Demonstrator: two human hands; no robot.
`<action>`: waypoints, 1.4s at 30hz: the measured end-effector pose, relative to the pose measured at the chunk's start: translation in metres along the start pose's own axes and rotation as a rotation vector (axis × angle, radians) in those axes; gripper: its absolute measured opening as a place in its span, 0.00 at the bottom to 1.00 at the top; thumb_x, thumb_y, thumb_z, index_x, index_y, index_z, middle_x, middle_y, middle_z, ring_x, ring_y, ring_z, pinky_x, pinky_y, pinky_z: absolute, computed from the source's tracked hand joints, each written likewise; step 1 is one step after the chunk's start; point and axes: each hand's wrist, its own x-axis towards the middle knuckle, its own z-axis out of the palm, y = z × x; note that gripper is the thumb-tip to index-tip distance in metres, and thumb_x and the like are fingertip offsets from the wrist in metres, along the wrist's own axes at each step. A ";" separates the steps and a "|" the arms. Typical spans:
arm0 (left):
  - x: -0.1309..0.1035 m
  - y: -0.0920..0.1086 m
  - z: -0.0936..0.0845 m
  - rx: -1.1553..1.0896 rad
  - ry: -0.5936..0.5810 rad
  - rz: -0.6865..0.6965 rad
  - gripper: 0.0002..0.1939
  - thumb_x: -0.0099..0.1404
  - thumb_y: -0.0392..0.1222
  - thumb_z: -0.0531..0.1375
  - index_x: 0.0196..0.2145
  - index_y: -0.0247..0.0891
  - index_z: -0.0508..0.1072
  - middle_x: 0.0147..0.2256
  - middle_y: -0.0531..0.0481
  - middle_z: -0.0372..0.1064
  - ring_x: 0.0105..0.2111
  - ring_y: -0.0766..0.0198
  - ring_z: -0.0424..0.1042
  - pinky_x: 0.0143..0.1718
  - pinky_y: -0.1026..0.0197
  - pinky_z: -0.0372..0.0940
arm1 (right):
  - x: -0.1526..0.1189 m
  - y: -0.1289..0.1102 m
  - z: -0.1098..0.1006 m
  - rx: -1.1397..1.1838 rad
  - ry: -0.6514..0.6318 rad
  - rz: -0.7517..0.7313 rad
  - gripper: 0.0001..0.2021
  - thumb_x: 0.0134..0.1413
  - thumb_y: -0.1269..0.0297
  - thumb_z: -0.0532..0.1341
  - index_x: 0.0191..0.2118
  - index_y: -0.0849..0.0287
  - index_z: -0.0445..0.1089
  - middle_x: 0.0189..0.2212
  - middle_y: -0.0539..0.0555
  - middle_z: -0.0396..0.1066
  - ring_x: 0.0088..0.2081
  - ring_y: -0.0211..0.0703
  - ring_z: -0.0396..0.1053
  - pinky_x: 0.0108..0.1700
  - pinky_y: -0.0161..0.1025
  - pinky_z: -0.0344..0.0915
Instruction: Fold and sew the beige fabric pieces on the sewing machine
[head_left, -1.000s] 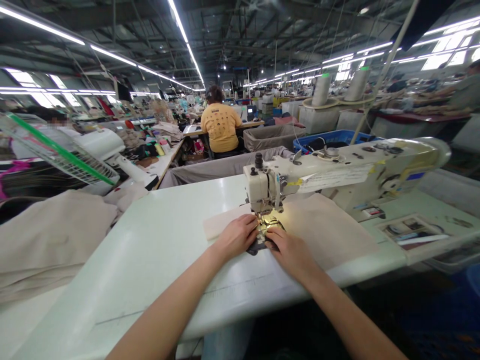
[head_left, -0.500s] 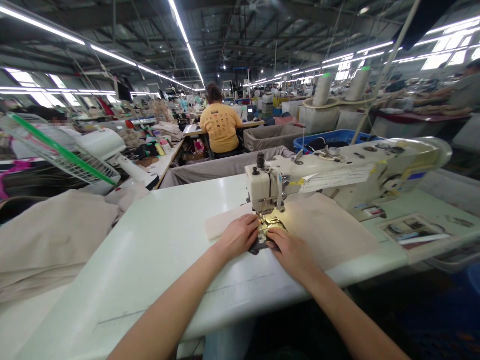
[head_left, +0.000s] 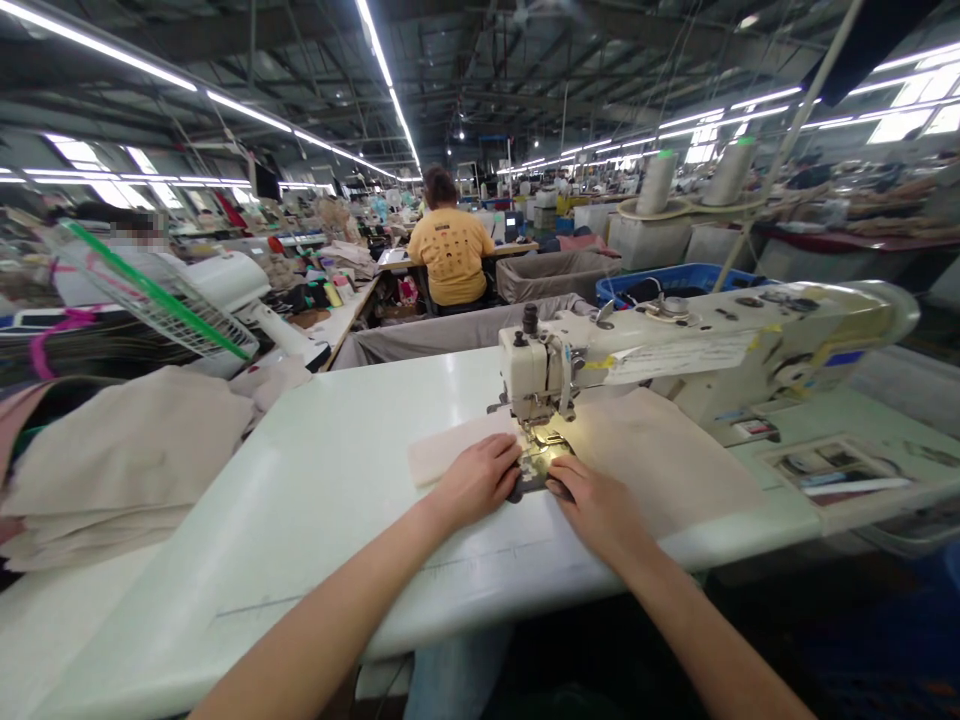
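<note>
A white sewing machine point(head_left: 536, 375) stands on the pale green table, its lamp lighting the metal plate point(head_left: 551, 450) under the needle. Beige fabric point(head_left: 660, 455) lies flat beneath the machine arm, and a paler piece point(head_left: 435, 455) extends to the left. My left hand point(head_left: 480, 478) rests at the left of the plate, over the paler fabric, fingers bent together; what they press or pinch is hidden. At the plate's right front edge is my right hand point(head_left: 596, 500), its fingers curled close together beside the beige fabric; their grip is too small to make out.
Stacked beige fabric point(head_left: 127, 450) lies at the left beside a white fan with a green rim point(head_left: 161, 290). Behind the table are grey cloth bins point(head_left: 465, 335) and a seated person in yellow point(head_left: 450, 255). A parts tray point(head_left: 832, 465) sits right.
The view has shifted slightly, so the scene sits a little further right. My right hand is slightly further from my left along the plate; my left hand has barely moved.
</note>
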 end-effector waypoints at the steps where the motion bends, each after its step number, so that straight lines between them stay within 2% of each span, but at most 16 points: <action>1: -0.007 0.004 -0.001 0.005 -0.012 0.007 0.17 0.73 0.39 0.52 0.56 0.36 0.69 0.55 0.39 0.69 0.55 0.52 0.70 0.59 0.49 0.67 | -0.003 0.002 0.001 -0.006 0.017 -0.003 0.12 0.67 0.69 0.57 0.50 0.57 0.75 0.50 0.55 0.76 0.45 0.49 0.77 0.44 0.42 0.73; 6: -0.030 0.020 -0.006 0.011 -0.028 0.003 0.18 0.73 0.39 0.51 0.58 0.35 0.68 0.57 0.38 0.68 0.57 0.51 0.68 0.60 0.49 0.66 | -0.012 0.009 0.009 -0.005 0.097 -0.033 0.13 0.65 0.69 0.57 0.50 0.56 0.75 0.53 0.56 0.75 0.46 0.49 0.77 0.44 0.41 0.74; 15: -0.032 0.023 -0.007 0.010 -0.038 -0.019 0.17 0.72 0.38 0.53 0.56 0.35 0.69 0.56 0.38 0.70 0.57 0.51 0.70 0.59 0.48 0.68 | -0.014 0.014 0.014 0.000 0.167 -0.072 0.14 0.63 0.69 0.57 0.50 0.55 0.76 0.52 0.55 0.76 0.46 0.48 0.78 0.43 0.41 0.75; 19: -0.039 0.026 -0.014 -0.006 -0.039 -0.035 0.17 0.72 0.37 0.53 0.56 0.37 0.69 0.56 0.39 0.70 0.56 0.52 0.71 0.57 0.48 0.69 | -0.015 0.016 0.015 0.008 0.171 -0.080 0.14 0.63 0.69 0.57 0.50 0.54 0.76 0.52 0.55 0.76 0.45 0.47 0.78 0.42 0.40 0.75; 24: -0.052 0.032 -0.024 -0.068 -0.090 -0.077 0.12 0.72 0.38 0.53 0.49 0.36 0.73 0.51 0.40 0.72 0.51 0.54 0.74 0.54 0.51 0.71 | -0.015 0.015 0.013 0.018 0.151 -0.056 0.13 0.64 0.68 0.57 0.49 0.54 0.76 0.52 0.55 0.76 0.45 0.47 0.78 0.42 0.40 0.75; 28: -0.062 0.036 -0.026 -0.050 -0.104 -0.086 0.15 0.72 0.38 0.54 0.54 0.37 0.71 0.56 0.40 0.69 0.56 0.53 0.70 0.58 0.50 0.68 | -0.015 0.013 0.013 0.031 0.142 -0.041 0.14 0.65 0.68 0.56 0.49 0.55 0.76 0.53 0.55 0.76 0.45 0.48 0.77 0.43 0.41 0.74; 31: -0.063 0.037 -0.030 0.005 -0.135 -0.105 0.16 0.73 0.39 0.53 0.55 0.37 0.71 0.55 0.40 0.70 0.54 0.52 0.71 0.56 0.48 0.69 | -0.015 0.013 0.013 0.043 0.142 -0.026 0.14 0.65 0.68 0.55 0.50 0.55 0.76 0.53 0.56 0.75 0.45 0.49 0.77 0.43 0.43 0.74; 34: -0.056 0.036 -0.040 0.082 -0.181 -0.185 0.14 0.72 0.38 0.51 0.50 0.36 0.74 0.48 0.40 0.72 0.48 0.51 0.71 0.51 0.48 0.70 | -0.015 0.013 0.012 0.061 0.142 -0.023 0.14 0.65 0.67 0.56 0.49 0.53 0.76 0.53 0.55 0.76 0.45 0.48 0.77 0.44 0.42 0.74; 37: -0.049 0.031 -0.052 0.119 -0.270 -0.304 0.14 0.69 0.32 0.51 0.43 0.36 0.76 0.43 0.41 0.71 0.45 0.54 0.72 0.50 0.52 0.70 | -0.016 0.012 0.010 0.081 0.144 -0.024 0.13 0.64 0.67 0.57 0.49 0.53 0.77 0.53 0.55 0.76 0.44 0.47 0.77 0.44 0.41 0.74; 40: -0.044 0.026 -0.058 0.292 -0.398 -0.530 0.14 0.71 0.35 0.49 0.43 0.31 0.74 0.43 0.37 0.69 0.41 0.53 0.75 0.43 0.52 0.71 | -0.017 0.012 0.009 0.099 0.146 -0.011 0.13 0.64 0.67 0.56 0.48 0.54 0.76 0.52 0.55 0.76 0.45 0.48 0.77 0.44 0.42 0.73; 42: -0.044 0.026 -0.058 0.414 -0.438 -0.675 0.17 0.73 0.40 0.47 0.45 0.28 0.72 0.44 0.34 0.69 0.40 0.50 0.76 0.38 0.52 0.71 | -0.018 0.012 0.009 0.117 0.160 0.008 0.13 0.64 0.69 0.55 0.48 0.55 0.76 0.51 0.55 0.76 0.45 0.49 0.77 0.44 0.43 0.73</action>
